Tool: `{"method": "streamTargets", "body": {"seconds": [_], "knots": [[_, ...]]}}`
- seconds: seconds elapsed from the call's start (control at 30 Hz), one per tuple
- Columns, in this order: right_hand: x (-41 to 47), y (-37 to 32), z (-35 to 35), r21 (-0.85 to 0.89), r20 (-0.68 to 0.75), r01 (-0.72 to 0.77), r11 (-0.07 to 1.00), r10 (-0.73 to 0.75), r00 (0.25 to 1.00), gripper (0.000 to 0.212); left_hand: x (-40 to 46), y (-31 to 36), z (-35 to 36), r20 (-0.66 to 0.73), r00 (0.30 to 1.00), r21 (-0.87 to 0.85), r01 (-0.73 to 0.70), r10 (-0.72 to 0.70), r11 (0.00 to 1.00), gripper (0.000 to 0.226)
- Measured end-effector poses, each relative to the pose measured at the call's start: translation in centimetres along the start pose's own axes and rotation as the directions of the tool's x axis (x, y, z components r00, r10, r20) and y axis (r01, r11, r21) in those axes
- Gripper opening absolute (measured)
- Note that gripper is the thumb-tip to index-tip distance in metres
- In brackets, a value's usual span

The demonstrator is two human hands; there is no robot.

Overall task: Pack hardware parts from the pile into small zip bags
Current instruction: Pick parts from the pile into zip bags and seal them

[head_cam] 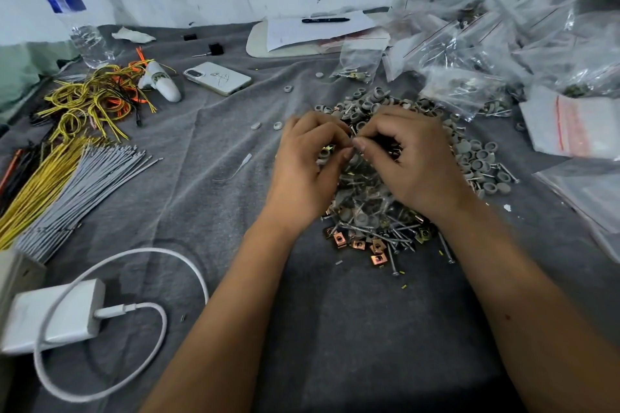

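I see a big grey cloth spread over the whole table. On the far right lies a heap of clear zip bags, many with parts inside, and a flat stack of empty bags with red strips rests just beside the heap. In the middle of the cloth sits the pile of hardware parts — grey round caps at the back, long screws and small copper square clips at the front. My left hand and my right hand are right over the pile, close together, with thumbs and fingertips touching in a pinch. Something tiny is between them, but it is too blurry — I cannot tell what it is.

On the left lie bundles of yellow and grey wires. Near me sits a white charger with its looped cable. Farther back are a water bottle, a white phone face down, and a black pen on some papers.
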State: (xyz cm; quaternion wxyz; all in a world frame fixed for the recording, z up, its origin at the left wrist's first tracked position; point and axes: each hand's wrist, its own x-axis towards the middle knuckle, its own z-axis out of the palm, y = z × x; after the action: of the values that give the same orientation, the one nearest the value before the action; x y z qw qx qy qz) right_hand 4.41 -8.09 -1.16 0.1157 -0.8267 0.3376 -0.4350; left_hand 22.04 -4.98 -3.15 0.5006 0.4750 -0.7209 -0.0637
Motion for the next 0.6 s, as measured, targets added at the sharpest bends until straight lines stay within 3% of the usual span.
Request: {"method": "streamTargets", "body": {"seconds": [0.3,0.43,0.6], "knots": [[-0.05,0.0,-0.11,0.072,-0.008,-0.065,0.995,0.066,0.998,0.012,-0.06,-0.25,0.02,0.002,0.999,0.016,0.048,-0.048,0.999,0.009],[-0.19,0.49,0.26,0.023,0.121,-0.133,0.991,0.129,0.984,0.009,0.0,-0.23,-0.09,-0.083,0.985,-0.117,0.139,-0.149,0.983,0.008],[-0.35,0.59,0.47,0.091,0.16,-0.196,0.976,0.18,0.971,0.008,0.0,0.02,-0.18,-0.068,0.973,-0.218,0.202,-0.221,0.955,0.002]]}}
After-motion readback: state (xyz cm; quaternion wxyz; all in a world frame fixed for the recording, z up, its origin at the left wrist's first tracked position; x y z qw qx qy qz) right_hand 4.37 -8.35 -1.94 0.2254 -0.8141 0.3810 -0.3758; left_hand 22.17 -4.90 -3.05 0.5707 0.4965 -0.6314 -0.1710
